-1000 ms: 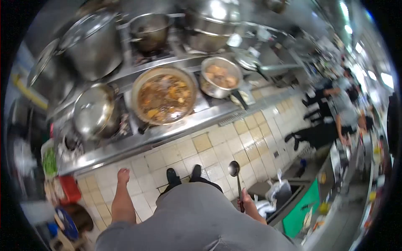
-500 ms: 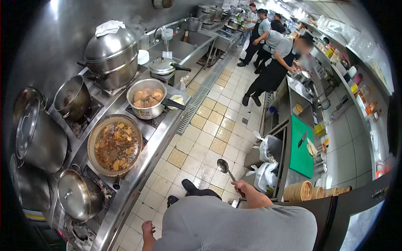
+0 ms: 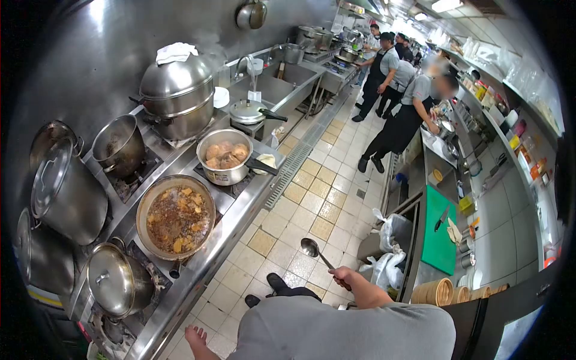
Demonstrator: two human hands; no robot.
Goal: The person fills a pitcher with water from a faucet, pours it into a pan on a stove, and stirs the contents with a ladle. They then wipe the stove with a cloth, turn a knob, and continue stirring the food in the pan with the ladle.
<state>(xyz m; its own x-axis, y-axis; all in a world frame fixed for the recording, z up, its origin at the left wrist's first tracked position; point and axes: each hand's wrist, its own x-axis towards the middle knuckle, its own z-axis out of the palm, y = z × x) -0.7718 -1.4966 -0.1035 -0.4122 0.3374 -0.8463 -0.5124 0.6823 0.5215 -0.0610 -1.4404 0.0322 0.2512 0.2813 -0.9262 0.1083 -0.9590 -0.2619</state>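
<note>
My right hand is closed round the handle of a metal ladle, whose bowl points away from me over the tiled floor. Low at the left, my left hand hangs beside the stove's front edge, holding nothing, its fingers loosely apart. Nearest on the stove is a wide pan of brown liquid with floating chunks. Behind it stands a saucepan with round brown pieces inside, its black handle sticking out over the edge. A lidded pot sits at the near left.
A tall domed steamer, large stockpots and a pressure cooker line the left side. At the right are a green cutting board with a knife, bamboo steamers and bagged bins. Several people stand along the aisle.
My view has shifted, so the stove and counter appear further right. The ladle has swung slightly left and away from me. My left hand's fingers have loosened. A person at the right counter has shifted posture.
</note>
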